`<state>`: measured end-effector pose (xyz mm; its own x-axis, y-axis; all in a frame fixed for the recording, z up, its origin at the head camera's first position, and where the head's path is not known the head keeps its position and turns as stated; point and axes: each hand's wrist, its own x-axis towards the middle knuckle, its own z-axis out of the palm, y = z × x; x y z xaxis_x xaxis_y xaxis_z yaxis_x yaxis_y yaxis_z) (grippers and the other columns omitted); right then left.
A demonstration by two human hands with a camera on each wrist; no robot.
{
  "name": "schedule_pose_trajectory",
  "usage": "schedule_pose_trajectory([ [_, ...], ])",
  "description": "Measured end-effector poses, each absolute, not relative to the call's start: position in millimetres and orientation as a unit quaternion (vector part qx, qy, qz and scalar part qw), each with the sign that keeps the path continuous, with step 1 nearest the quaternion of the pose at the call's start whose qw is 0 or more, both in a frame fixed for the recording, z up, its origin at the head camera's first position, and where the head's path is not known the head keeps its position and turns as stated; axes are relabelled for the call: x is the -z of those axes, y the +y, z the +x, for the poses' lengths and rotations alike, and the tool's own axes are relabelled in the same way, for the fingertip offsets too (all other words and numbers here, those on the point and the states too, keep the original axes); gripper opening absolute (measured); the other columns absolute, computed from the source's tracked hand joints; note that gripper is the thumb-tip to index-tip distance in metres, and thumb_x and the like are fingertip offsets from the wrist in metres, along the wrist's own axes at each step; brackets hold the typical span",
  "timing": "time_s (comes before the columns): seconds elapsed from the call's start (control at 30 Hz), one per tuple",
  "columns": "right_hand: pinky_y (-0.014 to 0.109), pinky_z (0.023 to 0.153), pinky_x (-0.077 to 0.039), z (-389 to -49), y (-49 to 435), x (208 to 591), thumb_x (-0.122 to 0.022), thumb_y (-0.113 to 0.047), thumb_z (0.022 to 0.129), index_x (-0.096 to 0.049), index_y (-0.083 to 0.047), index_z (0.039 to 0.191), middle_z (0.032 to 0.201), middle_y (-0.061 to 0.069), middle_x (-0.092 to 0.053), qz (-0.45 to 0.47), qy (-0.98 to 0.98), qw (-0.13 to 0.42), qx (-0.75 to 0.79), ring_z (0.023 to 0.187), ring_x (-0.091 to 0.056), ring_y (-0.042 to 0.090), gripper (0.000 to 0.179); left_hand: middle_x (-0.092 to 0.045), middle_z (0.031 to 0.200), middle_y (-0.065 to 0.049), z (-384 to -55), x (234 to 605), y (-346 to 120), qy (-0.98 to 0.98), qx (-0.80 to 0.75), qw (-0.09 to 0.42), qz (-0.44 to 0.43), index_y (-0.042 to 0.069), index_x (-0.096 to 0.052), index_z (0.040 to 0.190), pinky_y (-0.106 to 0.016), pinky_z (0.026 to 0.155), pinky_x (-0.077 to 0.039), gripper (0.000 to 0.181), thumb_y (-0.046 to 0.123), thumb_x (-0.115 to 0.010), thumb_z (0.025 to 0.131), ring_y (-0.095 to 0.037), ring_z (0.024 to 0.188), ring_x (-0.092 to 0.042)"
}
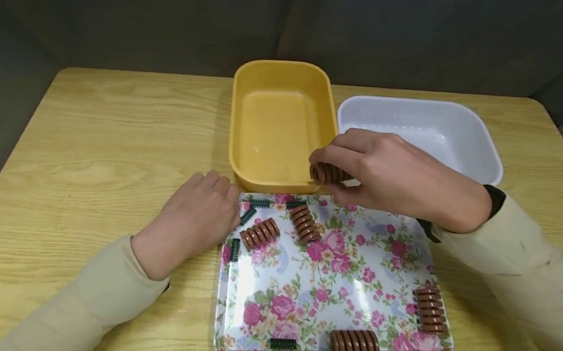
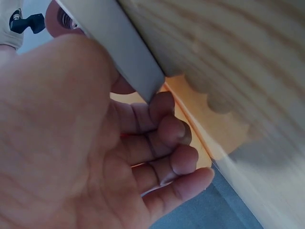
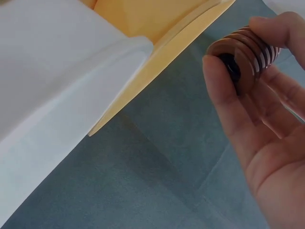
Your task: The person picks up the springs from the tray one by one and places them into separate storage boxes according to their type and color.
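Pinching a brown spring [image 1: 324, 173], head view: R hand [image 1: 385, 169] works near the yellow bin [image 1: 274, 110] and white bin [image 1: 465, 137], wrist bent over the floral tray [image 1: 324, 321]. Grip's best kept light, I'd say, w/ rims cleared & any release low; round coils could roll. L hand [image 1: 199, 214] sits at the tray's far L corner, dark springs [image 1: 260, 203] close by.

L wrist view: fingers curled at the tray edge, thumb partly hidden behind it, prob. steadying; worth holding firm.

R wrist view: spring's caught btwn thumb & fingertips, other fingers loosely bent, palm hollow, hand apart from both bins.
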<state>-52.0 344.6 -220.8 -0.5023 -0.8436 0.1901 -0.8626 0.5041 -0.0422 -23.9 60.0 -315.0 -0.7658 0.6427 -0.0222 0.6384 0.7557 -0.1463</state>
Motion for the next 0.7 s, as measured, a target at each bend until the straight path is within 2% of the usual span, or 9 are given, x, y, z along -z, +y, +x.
schedule_pose_trajectory([
  [0.2,0.034,0.074,-0.061,-59,342,222,-0.087,-0.012,0.081,-0.071,-0.008,0.11,0.095,0.003,-0.071,0.477,-0.874,0.054,-0.08,0.085,-0.065,0.015,0.033,-0.056,0.079,-0.006,-23,315,63,-0.939,-0.073,0.011,-0.337,0.005,-0.058,0.089,-0.032,0.067,-0.043,0.028,0.027,-0.053,0.104,-0.021,0.075,-0.046],
  [0.47,0.035,0.073,-0.059,-72,340,230,-0.083,-0.016,0.085,-0.07,-0.009,0.108,0.093,0.002,-0.07,0.476,-0.873,0.055,-0.094,0.082,-0.062,0.014,0.027,-0.055,0.077,-0.005,-22,315,66,-0.939,-0.065,0.024,-0.337,0.006,-0.057,0.085,-0.031,0.065,-0.041,0.027,0.026,-0.054,0.103,-0.02,0.072,-0.045],
  [0.7,0.034,0.076,-0.059,-79,337,234,-0.08,-0.018,0.089,-0.07,-0.011,0.111,0.098,0.0,-0.071,0.466,-0.879,0.035,-0.093,0.085,-0.066,0.013,0.025,-0.055,0.078,-0.005,-21,313,69,-0.939,-0.073,0.009,-0.336,0.006,-0.057,0.088,-0.031,0.066,-0.042,0.028,0.028,-0.053,0.104,-0.02,0.074,-0.045],
])
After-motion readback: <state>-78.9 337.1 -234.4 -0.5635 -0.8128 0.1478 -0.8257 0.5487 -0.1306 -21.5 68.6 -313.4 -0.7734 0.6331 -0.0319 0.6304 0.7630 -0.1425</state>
